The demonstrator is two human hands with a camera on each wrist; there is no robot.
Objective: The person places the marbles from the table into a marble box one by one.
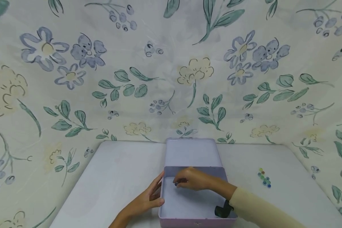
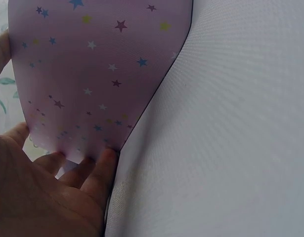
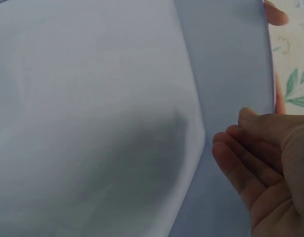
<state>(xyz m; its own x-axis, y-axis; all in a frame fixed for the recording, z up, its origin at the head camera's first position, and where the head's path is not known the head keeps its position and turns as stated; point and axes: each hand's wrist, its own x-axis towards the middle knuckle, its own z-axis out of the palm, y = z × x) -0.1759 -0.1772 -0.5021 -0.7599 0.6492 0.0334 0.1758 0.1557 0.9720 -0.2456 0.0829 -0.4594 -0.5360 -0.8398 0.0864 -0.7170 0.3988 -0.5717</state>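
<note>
An open metal box (image 1: 193,202) with a pale inside stands in the middle of the table, its lid (image 1: 192,152) folded back. Stars dot its pink outer wall (image 2: 87,69) in the left wrist view. My left hand (image 1: 143,201) lies along the box's left side, fingers straight against the outer wall and thumb at the rim. Inside the box, near the left wall, my right hand (image 1: 189,180) pinches a small dark blue marble (image 1: 176,184) between thumb and fingertips. In the right wrist view the right hand (image 3: 265,168) hides the marble.
A cluster of several coloured marbles (image 1: 264,179) lies on the white table (image 1: 119,171) to the right of the box. A black wrist device (image 1: 223,209) on the right arm hangs over the box's right front corner. Floral cloth (image 1: 159,95) rises behind the table.
</note>
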